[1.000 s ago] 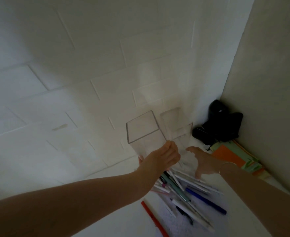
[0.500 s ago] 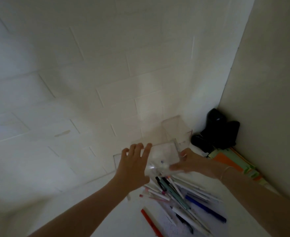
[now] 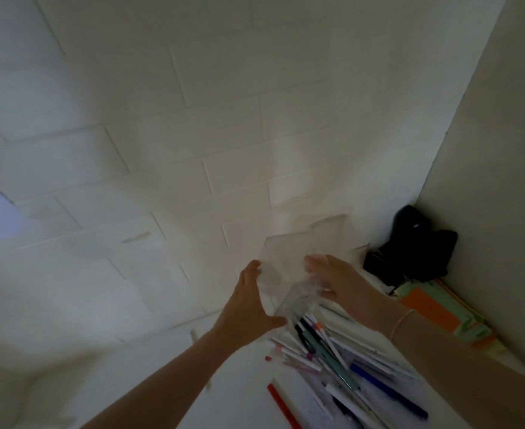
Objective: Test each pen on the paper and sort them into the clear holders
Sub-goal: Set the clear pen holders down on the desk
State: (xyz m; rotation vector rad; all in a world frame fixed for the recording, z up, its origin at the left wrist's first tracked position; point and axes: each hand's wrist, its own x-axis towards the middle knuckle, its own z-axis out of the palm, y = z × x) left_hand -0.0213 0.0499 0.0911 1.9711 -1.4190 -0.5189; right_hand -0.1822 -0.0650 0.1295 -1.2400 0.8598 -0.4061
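Note:
A clear square holder [image 3: 286, 267] is tilted between my two hands, above the far end of a pile of pens [image 3: 326, 348] on the white table. My left hand [image 3: 249, 305] grips its left wall, with the thumb near its base. Fingers of my right hand [image 3: 338, 283] curl on its right wall. A second clear holder [image 3: 332, 233] stands just behind it against the brick wall. Among the pens are a blue pen [image 3: 388, 394] and a red pen [image 3: 283, 404]. The dim light hides the paper under the pens.
A black device [image 3: 410, 249] sits in the corner at the right. A stack of orange and green booklets [image 3: 440, 311] lies in front of it along the right wall. The white brick wall [image 3: 193, 150] rises directly behind the holders.
My left hand, spread open in front of the holder half a second ago, now grips its left side. My right hand has shifted onto the right side. The view tilted slightly.

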